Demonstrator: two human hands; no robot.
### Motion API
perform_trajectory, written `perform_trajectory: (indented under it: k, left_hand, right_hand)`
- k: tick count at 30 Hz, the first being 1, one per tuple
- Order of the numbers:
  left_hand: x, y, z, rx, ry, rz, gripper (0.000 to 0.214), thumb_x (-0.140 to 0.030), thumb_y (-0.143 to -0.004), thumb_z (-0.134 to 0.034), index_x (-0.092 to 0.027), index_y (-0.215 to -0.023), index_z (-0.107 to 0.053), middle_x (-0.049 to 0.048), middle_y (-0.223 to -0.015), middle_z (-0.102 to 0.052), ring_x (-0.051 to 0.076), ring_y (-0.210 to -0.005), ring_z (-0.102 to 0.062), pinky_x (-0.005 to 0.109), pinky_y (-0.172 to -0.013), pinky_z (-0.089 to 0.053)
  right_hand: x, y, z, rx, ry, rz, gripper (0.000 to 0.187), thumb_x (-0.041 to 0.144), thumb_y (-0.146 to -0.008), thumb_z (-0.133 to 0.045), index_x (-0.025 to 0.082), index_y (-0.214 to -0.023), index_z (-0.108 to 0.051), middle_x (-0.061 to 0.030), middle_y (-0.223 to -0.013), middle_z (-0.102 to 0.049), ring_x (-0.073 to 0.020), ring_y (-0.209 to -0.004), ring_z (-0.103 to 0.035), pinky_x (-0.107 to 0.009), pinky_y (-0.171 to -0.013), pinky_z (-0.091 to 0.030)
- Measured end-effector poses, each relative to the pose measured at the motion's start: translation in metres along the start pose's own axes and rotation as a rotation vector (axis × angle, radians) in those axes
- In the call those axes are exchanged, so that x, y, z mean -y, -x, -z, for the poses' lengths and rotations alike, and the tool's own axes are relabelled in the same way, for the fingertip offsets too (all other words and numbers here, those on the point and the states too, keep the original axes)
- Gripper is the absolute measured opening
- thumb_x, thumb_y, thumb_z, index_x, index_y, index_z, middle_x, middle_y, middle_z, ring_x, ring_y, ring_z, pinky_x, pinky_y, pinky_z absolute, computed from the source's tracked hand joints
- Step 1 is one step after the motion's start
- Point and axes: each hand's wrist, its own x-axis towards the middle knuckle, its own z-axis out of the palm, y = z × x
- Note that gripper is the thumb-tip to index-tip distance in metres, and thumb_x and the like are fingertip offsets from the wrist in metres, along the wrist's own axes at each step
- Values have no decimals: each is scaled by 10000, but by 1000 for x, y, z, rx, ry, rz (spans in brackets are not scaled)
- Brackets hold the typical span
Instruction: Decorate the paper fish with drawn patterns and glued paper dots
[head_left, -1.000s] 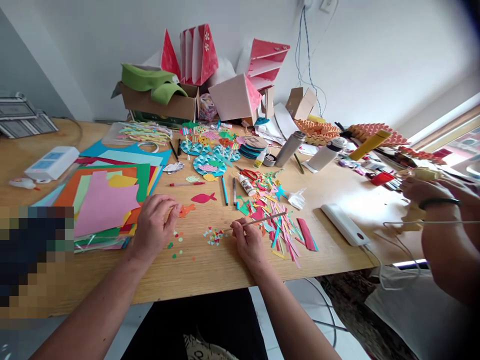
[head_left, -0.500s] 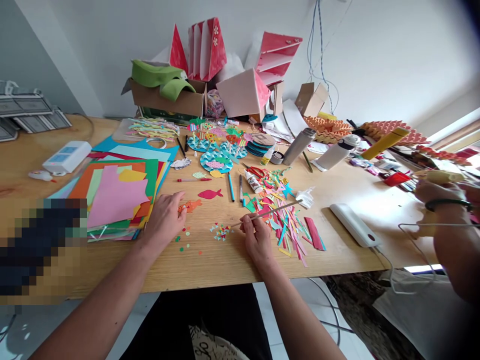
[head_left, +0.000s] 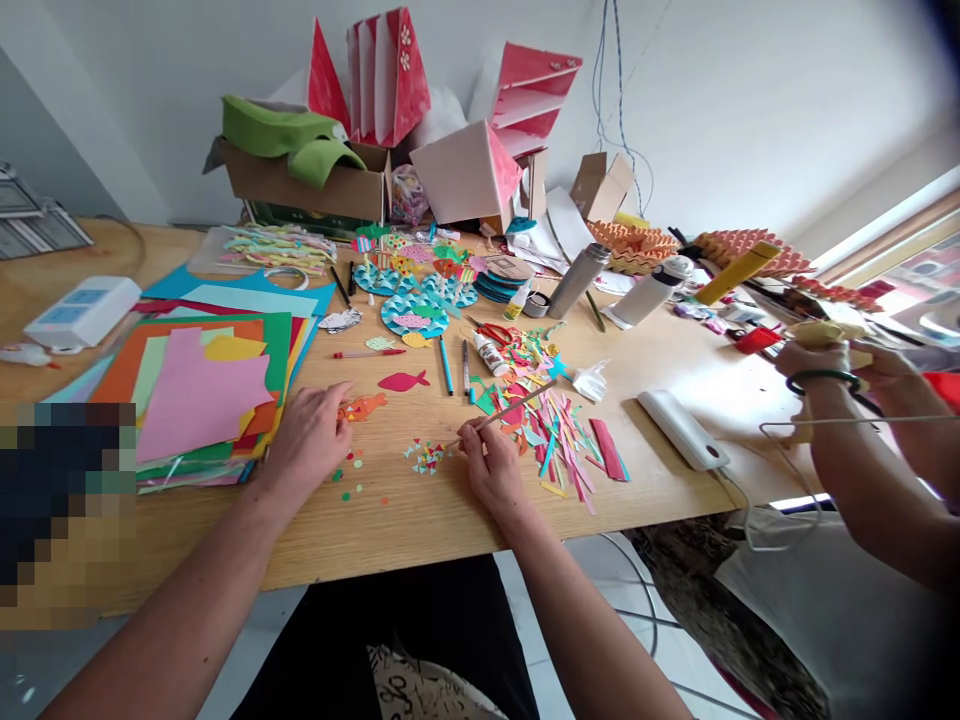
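Ahead of me rises a plain white wall (head_left: 750, 100); thin blue and dark cables (head_left: 611, 80) hang down it from above; further to my left a shadowed grey wall section (head_left: 45, 110) meets it at a pale corner; on my right a window (head_left: 922, 250) with a light wooden frame lets in bright daylight; that light falls in a pale patch across the right end of the wooden tabletop (head_left: 757, 470); beyond the tabletop's front edge I see a white tiled floor (head_left: 577, 610); what looks like a dark patterned rug (head_left: 675, 590) lies on it to my right, partly hidden.
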Motion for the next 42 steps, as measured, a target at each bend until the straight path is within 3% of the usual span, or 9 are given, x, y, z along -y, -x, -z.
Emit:
perform_trajectory:
  k: [12, 23, 27, 30, 35, 39, 42]
  left_hand:
    - [0, 0, 0, -13, 0, 5, 487, -105, -780, -455, -115, -1251, -575, 98, -1076, -738, 291, -1029, -603, 427, -944, -497]
    - [-4, 0, 3, 0, -9, 30, 508, -63, -763, -486, -151, -1255, -574, 87, -1049, -738, 286, -1026, -617, 420, -938, -502]
    - [-6, 0, 5, 29, -14, 40, 503, -48, -773, -494, -136, -1262, -575, 104, -1059, -734, 286, -1044, -618, 407, -941, -504]
    - [-6, 1, 6, 41, -11, 43, 505, -37, -780, -492, -120, -1272, -569, 112, -1059, -731, 282, -1046, -612, 397, -942, -504]
    - [-5, 1, 6, 49, -4, 51, 519, -20, -768, -498, -88, -1279, -565, 128, -1030, -723, 287, -1032, -606, 402, -944, -502]
    - [-7, 1, 7, 43, 19, 62, 518, -7, -767, -501, -116, -1269, -567, 119, -1058, -720, 282, -1051, -605, 395, -945, -505]
    - [-8, 1, 8, 54, 30, 69, 507, -9, -782, -488, -125, -1270, -562, 121, -1059, -717, 279, -1066, -607, 399, -952, -507]
  right_hand:
    - [-1, 0, 0, 41, 12, 33, 216, 280, -988, -443, 219, -801, -534, -34, -756, -645, -162, -680, -614, -277, -636, -459]
    - [4, 1, 3, -132, -79, -170, 309, 414, -968, -477, 211, -747, -552, -18, -647, -654, -155, -585, -634, -264, -535, -491]
    - [16, -15, 0, -124, -140, -182, 306, 437, -952, -512, 207, -754, -554, -28, -652, -679, -154, -576, -644, -253, -513, -492]
    - [33, -40, -16, -72, -197, -122, 289, 431, -948, -518, 210, -767, -563, -13, -613, -670, -144, -535, -624, -248, -515, -481]
    - [47, -79, -64, 37, -219, -52, 310, 454, -940, -510, 221, -739, -548, -16, -627, -675, -142, -543, -618, -241, -531, -451]
    - [38, -86, -94, 68, -166, -59, 341, 483, -944, -490, 231, -716, -519, -9, -614, -654, -148, -554, -613, -243, -556, -439]
    - [31, -80, -102, 74, -149, -70, 352, 495, -945, -487, 231, -714, -518, -4, -611, -638, -143, -537, -582, -242, -547, -417]
